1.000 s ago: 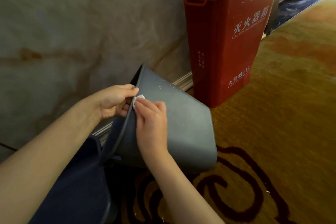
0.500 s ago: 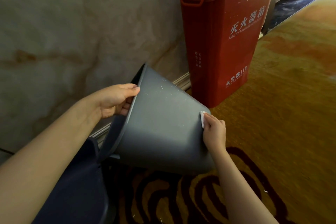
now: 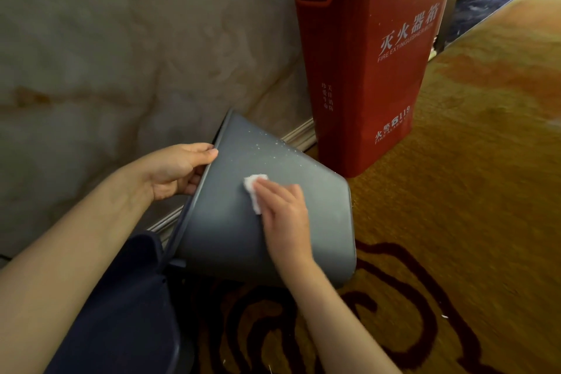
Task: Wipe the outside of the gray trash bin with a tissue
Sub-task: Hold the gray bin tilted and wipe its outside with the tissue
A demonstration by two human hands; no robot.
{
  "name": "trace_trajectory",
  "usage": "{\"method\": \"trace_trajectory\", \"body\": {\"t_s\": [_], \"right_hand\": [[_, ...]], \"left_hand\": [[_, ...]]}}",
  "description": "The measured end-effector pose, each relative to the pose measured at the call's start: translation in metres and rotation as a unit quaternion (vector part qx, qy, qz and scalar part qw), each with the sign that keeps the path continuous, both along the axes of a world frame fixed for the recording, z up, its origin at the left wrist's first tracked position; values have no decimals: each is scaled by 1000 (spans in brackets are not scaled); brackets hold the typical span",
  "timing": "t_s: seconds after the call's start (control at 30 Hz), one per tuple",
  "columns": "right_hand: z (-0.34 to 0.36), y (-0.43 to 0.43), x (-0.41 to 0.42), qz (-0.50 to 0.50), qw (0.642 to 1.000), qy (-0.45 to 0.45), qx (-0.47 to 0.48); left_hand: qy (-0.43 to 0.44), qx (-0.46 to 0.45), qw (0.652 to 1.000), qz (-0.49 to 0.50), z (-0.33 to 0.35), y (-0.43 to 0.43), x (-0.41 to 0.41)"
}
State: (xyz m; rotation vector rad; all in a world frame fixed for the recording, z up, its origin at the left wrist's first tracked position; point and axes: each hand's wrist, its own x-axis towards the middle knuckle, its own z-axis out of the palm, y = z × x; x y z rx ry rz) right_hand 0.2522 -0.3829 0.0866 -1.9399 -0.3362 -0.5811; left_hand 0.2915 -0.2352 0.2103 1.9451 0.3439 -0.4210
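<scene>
My left hand (image 3: pixel 179 171) grips the rim of the gray trash bin (image 3: pixel 318 215), tipped on the carpet (image 3: pixel 455 222) by the wall. My right hand (image 3: pixel 283 212) presses the tissue (image 3: pixel 253 190) mid-side; white specks above remain, so I judge wiping unfinished.
</scene>
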Motion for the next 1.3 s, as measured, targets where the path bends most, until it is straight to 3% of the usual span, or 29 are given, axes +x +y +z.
{"method": "trace_trajectory", "body": {"t_s": [0.17,0.27,0.33,0.5,0.6,0.67,0.77,0.9,0.97,1.13,1.3], "right_hand": [[-50,-58,36,-162,965,206,28],[-50,-66,50,-197,946,253,47],[-30,-48,49,-174,957,223,63],[38,22,29,-59,994,2,87],[47,25,46,-44,996,-28,69],[35,10,66,-50,998,12,48],[-3,-29,92,-117,982,144,46],[-58,-75,95,-209,906,350,110],[-69,-80,91,-233,890,370,130],[-71,-82,90,-229,889,369,145],[-74,-80,87,-225,900,349,129]], "left_hand": [[-6,-6,1000,9,0,-1,-2],[-19,9,1000,-18,-1,-8,-1],[-29,14,999,-37,-2,-13,0],[-45,22,997,-54,-4,-20,0],[-61,36,996,-60,-5,-21,0],[-61,45,995,-62,-6,-21,-1],[-56,45,996,-60,-6,-19,-2],[-34,44,996,-66,-5,-15,3],[-22,19,998,-61,-3,-15,6],[4,-54,997,-46,4,-25,27],[-2,85,996,-23,9,-41,63]]}}
